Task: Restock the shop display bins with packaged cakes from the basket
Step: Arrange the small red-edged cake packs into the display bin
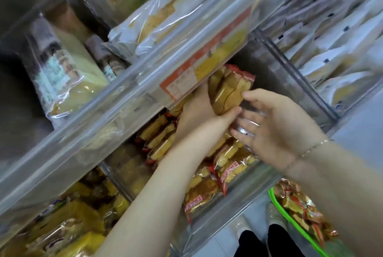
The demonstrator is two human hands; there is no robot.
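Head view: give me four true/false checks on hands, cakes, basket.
1. The left hand grips a stack of packaged cakes over the clear bin. True.
2. The right hand hangs at the person's side. False: it is raised beside the stack, fingers spread near the wrappers.
3. The green-rimmed basket holds no cakes. False: wrapped cakes lie in it.
4. An orange label hangs on the bin above the hands. True.

Both forearms are bare, with no sleeves in view. A thin chain bracelet (310, 149) with small pale links circles the right wrist. The hands wear no gloves or rings. Below, dark trouser legs (267, 242) show.
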